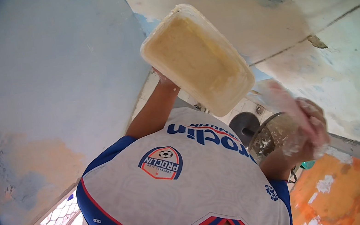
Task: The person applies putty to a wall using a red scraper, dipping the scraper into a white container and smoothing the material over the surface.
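- I see the tub (239, 94) at the upper middle of the frame, maybe light, bendy and slippery.
- I'd hold it underneath and by its sides.
- The left hand (164, 78) holds its left side.
- The right hand (313, 126), mid-right, is blurry; I can't tell its grip.

Left forearm (154, 111) forward, right fingers (318, 122) blurry

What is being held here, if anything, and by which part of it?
The left hand holds a whitish rectangular plastic tub by its left side, fingers hidden behind it. Whether the blurred right hand holds anything cannot be told.
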Motion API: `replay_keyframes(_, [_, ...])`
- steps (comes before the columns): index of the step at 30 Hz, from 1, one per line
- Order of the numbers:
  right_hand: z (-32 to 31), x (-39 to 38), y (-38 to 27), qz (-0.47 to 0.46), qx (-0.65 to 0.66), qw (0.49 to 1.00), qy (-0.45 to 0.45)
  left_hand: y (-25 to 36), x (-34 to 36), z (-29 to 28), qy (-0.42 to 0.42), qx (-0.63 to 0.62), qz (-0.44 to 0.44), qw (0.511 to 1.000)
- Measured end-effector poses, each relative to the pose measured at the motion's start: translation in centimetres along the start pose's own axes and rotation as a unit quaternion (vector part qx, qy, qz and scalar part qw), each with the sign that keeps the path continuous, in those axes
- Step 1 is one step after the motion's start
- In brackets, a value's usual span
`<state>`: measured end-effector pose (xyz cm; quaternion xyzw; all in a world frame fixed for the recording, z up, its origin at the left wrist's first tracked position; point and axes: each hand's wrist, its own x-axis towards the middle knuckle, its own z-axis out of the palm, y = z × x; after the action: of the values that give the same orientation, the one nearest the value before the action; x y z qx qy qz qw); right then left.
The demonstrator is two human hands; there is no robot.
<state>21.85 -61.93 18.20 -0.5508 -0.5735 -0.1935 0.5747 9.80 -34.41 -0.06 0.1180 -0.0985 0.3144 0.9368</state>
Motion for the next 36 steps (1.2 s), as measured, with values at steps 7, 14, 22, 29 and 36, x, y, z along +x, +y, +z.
replay_keyframes(7, [2.6,-1.4,-1.4,0.219,-0.147,0.963,-0.061,-2.0,0.3,-0.1,0.017,-0.004,0.017,1.000])
replay_keyframes(14, [4.5,0.0,0.5,0.119,-0.032,0.978,-0.167,-3.0,0.0,1.1,0.010,0.023,0.030,0.999])
replay_keyframes(22, [1.8,-0.5,1.9,0.095,0.111,0.989,-0.015,-3.3,-0.1,2.4,-0.096,0.009,0.066,0.993])
replay_keyframes(29, [1.6,3.1,4.2,0.036,0.024,0.980,-0.193,-2.4,0.1,3.9,0.160,0.187,-0.021,0.969])
replay_keyframes(36, [6.0,5.1,3.7,0.055,-0.102,0.885,-0.451,-1.0,0.6,2.7,0.095,0.133,0.049,0.985])
